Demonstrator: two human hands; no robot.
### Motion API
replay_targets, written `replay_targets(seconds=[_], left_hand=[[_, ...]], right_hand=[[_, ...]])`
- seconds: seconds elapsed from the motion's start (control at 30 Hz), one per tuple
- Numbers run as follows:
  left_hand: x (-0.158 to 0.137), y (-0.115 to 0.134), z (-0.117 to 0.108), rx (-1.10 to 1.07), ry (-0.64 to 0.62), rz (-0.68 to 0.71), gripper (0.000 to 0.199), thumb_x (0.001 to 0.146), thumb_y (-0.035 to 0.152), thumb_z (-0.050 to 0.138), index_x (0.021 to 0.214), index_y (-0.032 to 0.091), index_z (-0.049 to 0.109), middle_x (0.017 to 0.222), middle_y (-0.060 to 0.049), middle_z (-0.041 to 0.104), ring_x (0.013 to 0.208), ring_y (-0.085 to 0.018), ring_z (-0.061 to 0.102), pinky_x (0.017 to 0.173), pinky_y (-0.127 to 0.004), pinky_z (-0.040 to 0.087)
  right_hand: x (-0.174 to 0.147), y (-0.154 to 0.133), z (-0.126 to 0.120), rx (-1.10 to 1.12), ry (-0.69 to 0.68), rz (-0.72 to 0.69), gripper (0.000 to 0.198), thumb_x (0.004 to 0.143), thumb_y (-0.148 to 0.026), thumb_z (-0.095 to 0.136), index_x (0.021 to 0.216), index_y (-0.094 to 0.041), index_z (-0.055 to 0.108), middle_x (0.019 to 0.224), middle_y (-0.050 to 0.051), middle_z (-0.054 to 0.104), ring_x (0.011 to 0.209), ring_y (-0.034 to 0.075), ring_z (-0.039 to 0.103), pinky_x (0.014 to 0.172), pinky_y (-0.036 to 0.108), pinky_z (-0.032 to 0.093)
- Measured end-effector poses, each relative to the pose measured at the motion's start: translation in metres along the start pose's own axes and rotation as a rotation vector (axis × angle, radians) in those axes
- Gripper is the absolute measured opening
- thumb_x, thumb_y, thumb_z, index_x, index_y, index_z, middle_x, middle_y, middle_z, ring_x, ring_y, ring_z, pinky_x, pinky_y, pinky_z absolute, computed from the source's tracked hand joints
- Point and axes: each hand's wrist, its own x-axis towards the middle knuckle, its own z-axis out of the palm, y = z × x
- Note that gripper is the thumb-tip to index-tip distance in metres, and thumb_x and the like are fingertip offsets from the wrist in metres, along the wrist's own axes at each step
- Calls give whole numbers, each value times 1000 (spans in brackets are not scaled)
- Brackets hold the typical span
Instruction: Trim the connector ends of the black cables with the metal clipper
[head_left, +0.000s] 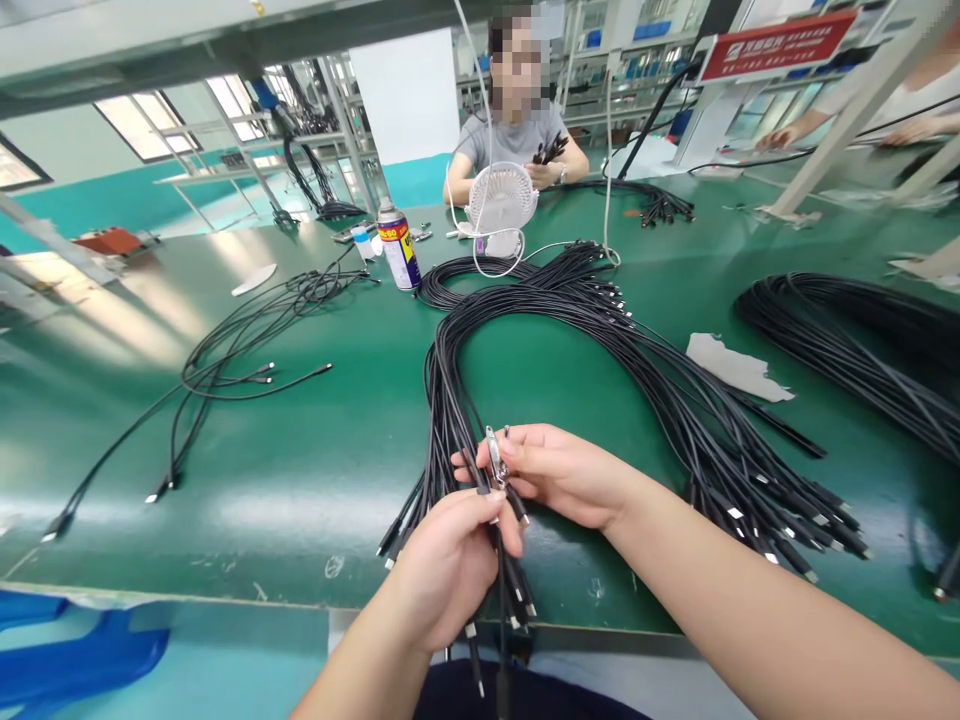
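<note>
My left hand (457, 560) is closed on a black cable (501, 580) close to the table's front edge. In my right hand (551, 465) is a small shiny metal tool that looks like a nail clipper (495, 455), pinched between thumb and fingers. The clipper's lower end is right by my left fingertips, at the cable; whether it touches the cable I cannot tell. Beneath and around both hands lies a bundle of black cables (540, 300), curved in an arch, with connector ends hanging over the front edge and fanned out to the right.
Loose cables (217, 350) lie at left. A spray can (397, 245) and a white fan (501, 200) stand at the back, before a seated co-worker (517, 130) holding cables. Another cable bundle (847, 340) and a torn white paper (735, 367) are at right on the green table (337, 540).
</note>
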Motion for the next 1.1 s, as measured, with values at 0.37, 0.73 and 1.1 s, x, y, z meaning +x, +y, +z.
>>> replay_targets(seconds=[0.37, 0.73, 1.1], left_hand=[[-14, 7, -1, -175, 96, -70, 20, 86, 36, 74, 98, 20, 78, 104, -8, 77, 91, -23, 70, 91, -39, 52], [9, -1, 16, -150, 62, -211, 35, 61, 30, 95, 83, 12, 75, 84, -5, 74, 65, -10, 64, 67, -23, 52], [-2, 0, 0, 119, 160, -96, 18, 73, 27, 78, 74, 14, 64, 51, 6, 54, 38, -2, 29, 42, -20, 20]], right_hand=[[-6, -8, 8, -19, 63, -2, 43, 69, -52, 87, 84, -15, 72, 77, 3, 74, 58, 9, 62, 48, 18, 44], [-9, -15, 8, -80, 57, -9, 42, 73, -51, 83, 91, -14, 72, 48, -7, 55, 32, 2, 32, 31, 14, 23], [-17, -19, 16, -11, 98, -51, 39, 71, -52, 86, 92, -23, 72, 86, 1, 72, 79, 14, 70, 80, 29, 58]])
